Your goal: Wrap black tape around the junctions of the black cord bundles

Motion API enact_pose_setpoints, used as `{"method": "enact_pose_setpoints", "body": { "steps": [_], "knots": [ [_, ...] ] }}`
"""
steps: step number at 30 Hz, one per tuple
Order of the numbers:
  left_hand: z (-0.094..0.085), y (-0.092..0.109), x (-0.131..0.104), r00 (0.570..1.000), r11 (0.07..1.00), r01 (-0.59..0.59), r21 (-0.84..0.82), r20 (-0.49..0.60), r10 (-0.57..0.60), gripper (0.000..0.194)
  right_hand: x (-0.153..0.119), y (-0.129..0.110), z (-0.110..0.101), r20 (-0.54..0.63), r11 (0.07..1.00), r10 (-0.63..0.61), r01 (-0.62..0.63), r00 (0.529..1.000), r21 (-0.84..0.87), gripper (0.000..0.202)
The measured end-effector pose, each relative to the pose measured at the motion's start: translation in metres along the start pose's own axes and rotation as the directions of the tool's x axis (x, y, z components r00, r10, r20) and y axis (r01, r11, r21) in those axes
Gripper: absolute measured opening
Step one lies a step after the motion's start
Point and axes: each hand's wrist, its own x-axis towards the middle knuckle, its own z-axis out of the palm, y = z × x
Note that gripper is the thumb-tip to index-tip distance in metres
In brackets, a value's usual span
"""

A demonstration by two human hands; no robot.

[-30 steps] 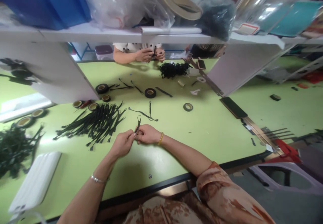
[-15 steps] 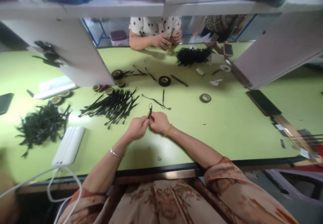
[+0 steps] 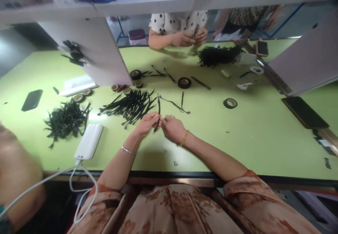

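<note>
My left hand [image 3: 149,122] pinches a short black taped cable [image 3: 158,103] between thumb and fingers. The cable stands nearly upright in the view, with a thin wire loop at its top and its lower end below the fingers. Against it from the other side, my right hand [image 3: 173,128] is closed, its fingertips on the cable at the left hand's thumb. A pile of similar black cables [image 3: 132,103] lies just beyond my left hand. Past my right hand, two loose thin cables [image 3: 173,103] rest on the green table [image 3: 211,139].
Rolls of black tape [image 3: 184,83] and another roll [image 3: 230,103] lie farther back. At left are a second cable heap [image 3: 67,118], a white power bank [image 3: 89,141] with a cord, and a phone [image 3: 32,100]. Across the table, a person's hands [image 3: 187,38] work beside a black pile [image 3: 218,55].
The cable has slid so that more of it shows above and below my left fingers. My right hand has turned slightly and moved outward. The whole view has shifted.
</note>
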Motion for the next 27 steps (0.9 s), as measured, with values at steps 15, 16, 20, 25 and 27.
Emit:
{"method": "enact_pose_setpoints", "body": {
  "steps": [15, 16, 20, 25, 27],
  "knots": [
    [0.002, 0.002, -0.005, 0.974, 0.988, 0.153, -0.016, 0.172, -0.148, 0.046, 0.013, 0.026, -0.022, 0.064, -0.099, 0.145, -0.05, 0.987, 0.994, 0.044],
    [0.004, 0.0, -0.005, 0.973, 0.984, 0.172, -0.034, 0.163, -0.165, 0.045, 0.014, 0.025, -0.021, 0.076, -0.136, 0.16, -0.054, 0.984, 0.989, 0.044],
    [0.006, -0.002, -0.004, 0.976, 0.98, 0.193, -0.055, 0.114, -0.186, 0.045, 0.015, 0.023, -0.017, 0.089, -0.161, 0.212, -0.055, 0.973, 0.985, 0.048],
    [0.011, 0.009, -0.008, 0.991, 0.958, 0.059, 0.281, 0.096, -0.089, 0.038, 0.013, 0.018, -0.013, 0.064, -0.127, 0.295, -0.027, 0.953, 0.992, 0.048],
    [0.016, 0.012, -0.01, 0.999, 0.855, 0.006, 0.518, 0.035, -0.028, 0.034, 0.013, 0.015, -0.01, 0.062, -0.12, 0.358, -0.02, 0.932, 0.993, 0.05]
  ]
}}
